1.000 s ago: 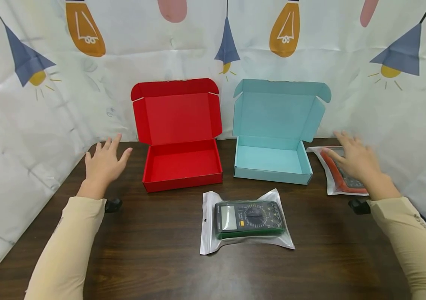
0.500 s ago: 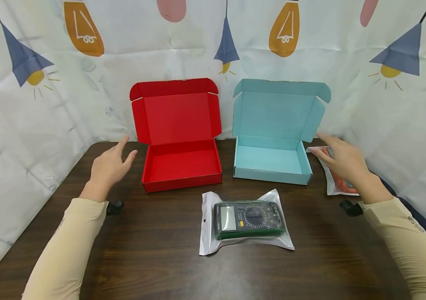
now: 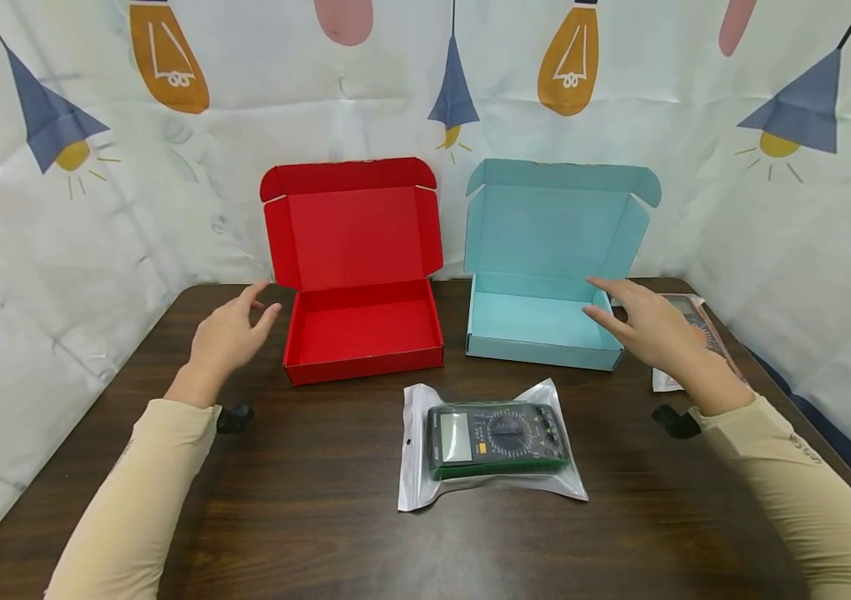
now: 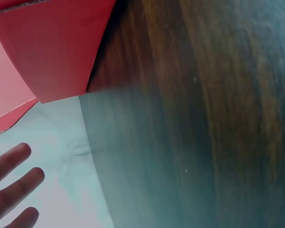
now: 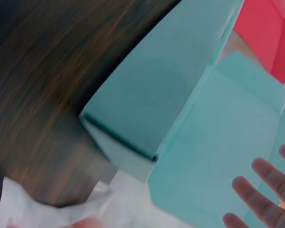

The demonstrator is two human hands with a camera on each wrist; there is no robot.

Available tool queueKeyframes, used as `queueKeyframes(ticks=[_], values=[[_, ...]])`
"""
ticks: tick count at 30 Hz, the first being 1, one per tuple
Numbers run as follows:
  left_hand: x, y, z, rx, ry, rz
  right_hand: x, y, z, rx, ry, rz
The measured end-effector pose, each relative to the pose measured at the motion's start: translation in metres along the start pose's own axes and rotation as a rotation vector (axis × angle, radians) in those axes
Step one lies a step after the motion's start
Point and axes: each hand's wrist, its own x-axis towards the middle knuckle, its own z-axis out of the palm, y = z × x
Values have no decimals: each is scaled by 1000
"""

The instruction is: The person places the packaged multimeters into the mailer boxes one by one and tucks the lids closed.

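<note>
My left hand point(image 3: 228, 336) hovers left of the red box point(image 3: 365, 329), holding nothing, its fingers loosely extended. Three of its fingertips show in the left wrist view beside the red box point(image 4: 57, 47). My right hand point(image 3: 646, 323) is over the right edge of the light blue box point(image 3: 545, 352), thumb and fingers apart with nothing between them. Both boxes stand with their lids raised. Nearer to me lies a digital multimeter point(image 3: 500, 437) in a clear and silver zip bag point(image 3: 417, 467). Partly hidden behind the right hand is a second bagged item point(image 3: 698, 321), orange-red and dark.
The dark wooden table point(image 3: 305, 517) carries everything. A white cloth wall point(image 3: 230, 192) with printed lamps closes off the back and both sides. The black wrist camera mounts point(image 3: 676, 422) stick out inward from the sleeves.
My right hand has moved left, from above the bagged item at the right to the light blue box's edge. The left hand has shifted slightly right, towards the red box.
</note>
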Motion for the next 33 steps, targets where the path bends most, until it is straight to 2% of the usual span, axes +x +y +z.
queueKeyframes(ticks=[5, 10, 13, 17, 21, 24, 28, 33], values=[[0, 2, 3, -64, -46, -17, 1, -12, 10, 39, -5, -42], [0, 3, 3, -212, -145, -36, 2, -26, 19, 80, -48, -88], [0, 3, 4, -279, -180, -44, 3, -34, 25, 105, -80, -112], [0, 0, 7, -327, -200, -45, 4, -44, 35, 146, -116, -166], [0, -8, 10, -423, -273, -36, 3, -54, 46, 184, -147, -216], [0, -16, 13, -490, -336, -29, -1, -61, 53, 237, -189, -222], [1, -23, 17, -529, -369, -17, -6, -70, 58, 305, -270, -220], [1, -17, 13, -565, -395, -3, -9, -81, 63, 321, -379, -274]])
